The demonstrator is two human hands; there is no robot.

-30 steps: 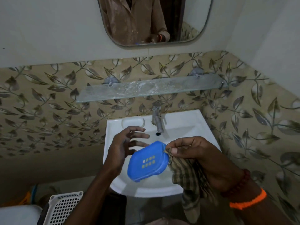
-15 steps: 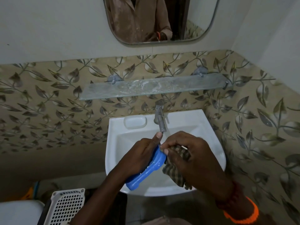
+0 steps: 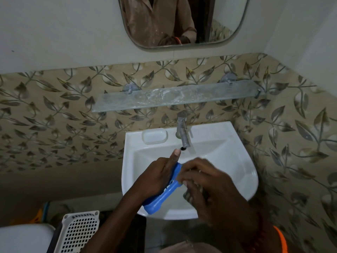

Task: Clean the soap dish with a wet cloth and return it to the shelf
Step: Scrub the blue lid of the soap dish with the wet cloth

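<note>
The blue plastic soap dish [image 3: 160,197] is held on edge over the white sink [image 3: 242,172], its long side running from upper right to lower left. My left hand [image 3: 155,177] grips it from the left, thumb raised towards the tap. My right hand [image 3: 206,185] presses a checked cloth [image 3: 187,196] against the dish's right face; the cloth is mostly hidden under my fingers and the hand is blurred. The frosted glass shelf [image 3: 175,98] hangs on the wall above the sink with nothing on it.
A chrome tap [image 3: 183,132] stands at the back of the sink, beside a moulded soap recess [image 3: 154,136]. A mirror [image 3: 182,22] hangs above. A white perforated basket [image 3: 78,232] and a white lid [image 3: 23,238] sit at lower left. Leaf-patterned tiles cover both walls.
A second ago the dish lay face up with my left hand open beside it. Since then my left hand has taken hold, the dish has turned on edge, and my right hand rubs the cloth along it.
</note>
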